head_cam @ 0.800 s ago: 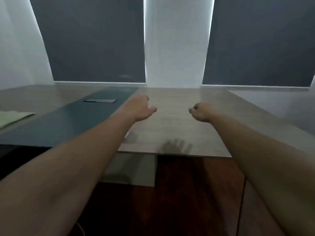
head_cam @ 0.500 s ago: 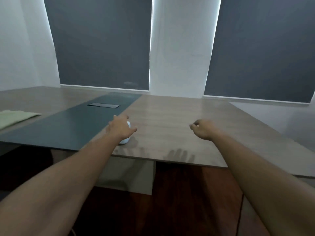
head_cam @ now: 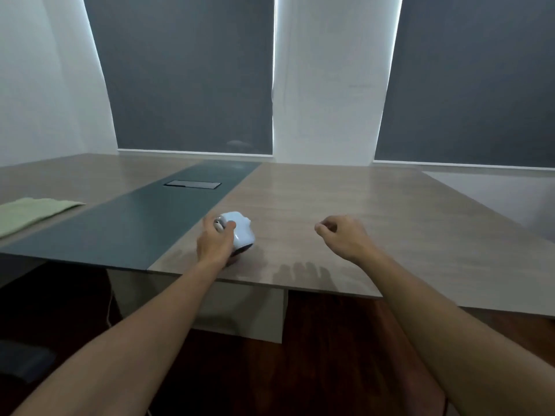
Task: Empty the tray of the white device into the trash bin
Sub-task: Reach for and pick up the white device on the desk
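The left hand [head_cam: 214, 246] grips the white device [head_cam: 238, 231], fingers wrapped around its left side, near the table's [head_cam: 375, 211] near edge just right of the dark centre strip [head_cam: 135, 223]. The right hand [head_cam: 342, 235] hovers empty to the right, fingers loosely curled. A green cloth [head_cam: 27, 213] lies far left.

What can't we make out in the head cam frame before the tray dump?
- Trash bin: nowhere in the head view, outside the frame.
- Tray of the white device: not distinguishable; the left hand covers the near side.
- Device's dark base: mostly hidden by that hand.
- Right hand: curled, palm side faces away, so contents unknown.
- Under the table: too dark.
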Tool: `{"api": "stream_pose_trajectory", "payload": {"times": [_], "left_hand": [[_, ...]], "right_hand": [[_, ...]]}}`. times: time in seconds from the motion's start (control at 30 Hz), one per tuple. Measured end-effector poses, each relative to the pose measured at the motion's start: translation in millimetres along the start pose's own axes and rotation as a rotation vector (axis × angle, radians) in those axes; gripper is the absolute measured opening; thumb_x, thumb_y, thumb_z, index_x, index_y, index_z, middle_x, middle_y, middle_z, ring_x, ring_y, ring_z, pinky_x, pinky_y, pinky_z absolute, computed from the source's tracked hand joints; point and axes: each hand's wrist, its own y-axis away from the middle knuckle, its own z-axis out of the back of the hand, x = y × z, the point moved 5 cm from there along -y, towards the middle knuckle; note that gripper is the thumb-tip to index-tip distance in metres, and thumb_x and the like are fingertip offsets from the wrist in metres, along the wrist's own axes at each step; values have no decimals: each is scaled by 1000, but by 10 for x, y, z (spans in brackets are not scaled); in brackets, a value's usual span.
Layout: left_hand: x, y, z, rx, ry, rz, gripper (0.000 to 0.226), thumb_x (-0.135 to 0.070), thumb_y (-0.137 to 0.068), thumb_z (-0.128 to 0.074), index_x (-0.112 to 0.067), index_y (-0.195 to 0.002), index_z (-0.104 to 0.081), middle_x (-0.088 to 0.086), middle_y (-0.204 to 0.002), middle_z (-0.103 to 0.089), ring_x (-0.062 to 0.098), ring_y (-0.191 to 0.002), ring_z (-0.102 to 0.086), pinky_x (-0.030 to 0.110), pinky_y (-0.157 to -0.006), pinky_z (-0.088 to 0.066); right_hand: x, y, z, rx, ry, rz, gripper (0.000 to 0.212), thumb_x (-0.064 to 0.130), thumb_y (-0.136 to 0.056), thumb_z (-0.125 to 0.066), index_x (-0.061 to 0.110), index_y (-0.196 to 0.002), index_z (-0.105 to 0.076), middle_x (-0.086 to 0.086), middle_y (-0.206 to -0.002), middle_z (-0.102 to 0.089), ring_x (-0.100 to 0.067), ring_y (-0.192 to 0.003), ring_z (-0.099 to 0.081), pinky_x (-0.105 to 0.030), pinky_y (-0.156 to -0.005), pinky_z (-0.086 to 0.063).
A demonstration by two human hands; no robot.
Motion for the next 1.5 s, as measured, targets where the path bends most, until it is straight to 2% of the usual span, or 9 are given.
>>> {"api": "stream_pose_trajectory", "payload": {"times": [0.1, 0.2, 0.33, 0.47, 0.67, 0.87, 1.13, 1.33, 1.5], "left_hand": [[-35, 100, -122, 76, 240, 177, 39, -39, -87, -47, -18, -121, -49, 12, -115, -55, 31, -88, -53, 29, -44, -50], [-89, 240, -290, 154, 342, 246, 42, -41, -86, -43, -16, -118, -52, 17, -114, -57, 39, -102, -58, 54, -72, -57], [-237, 436, -505, 212, 390, 159, 29, -36, -85, -46, -18, -105, -56, 15, -108, -60, 34, -94, -59, 53, -79, -54], [-340, 608, -697, 317, 407, 73, 13, -27, -90, -48, -21, -86, -58, 10, -95, -61, 26, -84, -58, 47, -80, -54], [-516, 712, -799, 365, 355, -134, 16, -21, -92, -49, -20, -103, -61, -6, -86, -60, 6, -72, -54, 17, -57, -42], [-663, 774, -831, 392, 374, -254, 36, -35, -81, -49, -23, -113, -60, -1, -97, -62, 12, -80, -57, 26, -62, -45], [-556, 683, -771, 231, 187, -380, 36, -38, -81, -52, -34, -116, -54, -7, -78, -53, 9, -70, -52, 23, -61, -43], [-301, 665, -876, 163, -47, -390, 51, -31, -80, -64, -31, -127, -46, 9, -115, -54, 20, -94, -53, 27, -82, -40], [-253, 720, -905, 149, -128, -420, 56, -33, -77, -69, -34, -127, -43, 7, -110, -51, 28, -98, -57, 30, -80, -42]], "right_hand": [[182, 107, -288, 193, -248, -148, 41, 46, -93, -45, 15, -97, -71, -3, -89, -74, -20, -80, -67, -31, -64, -54], [272, 263, -479, 299, -464, -313, 57, 57, -92, -40, 8, -106, -65, -9, -97, -71, -24, -77, -70, -31, -58, -58], [292, 390, -574, 327, -680, -427, 68, 67, -84, -46, 7, -113, -61, -15, -107, -68, -29, -79, -69, -34, -61, -60], [190, 462, -539, 267, -823, -459, 57, 58, -80, -62, 12, -114, -63, -13, -104, -69, -24, -74, -69, -27, -52, -55], [-75, 563, -440, 310, -1057, -536, 43, 46, -75, -75, 14, -103, -66, -2, -91, -66, -18, -79, -61, -28, -62, -53], [-260, 565, -276, 249, -1300, -495, 25, 31, -77, -76, 11, -90, -68, -4, -76, -62, -13, -64, -55, -22, -55, -51], [-752, 546, 60, 0, -1125, -500, 19, 17, -78, -75, 7, -92, -68, -8, -79, -63, -17, -62, -58, -21, -50, -51], [-1001, 595, 181, -83, -951, -438, 41, 6, -64, -85, 7, -100, -67, -11, -95, -72, -24, -80, -71, -31, -63, -61], [-1100, 627, 200, -92, -902, -403, 52, 7, -54, -90, 9, -101, -68, -14, -100, -73, -25, -86, -74, -28, -62, -58]]}}
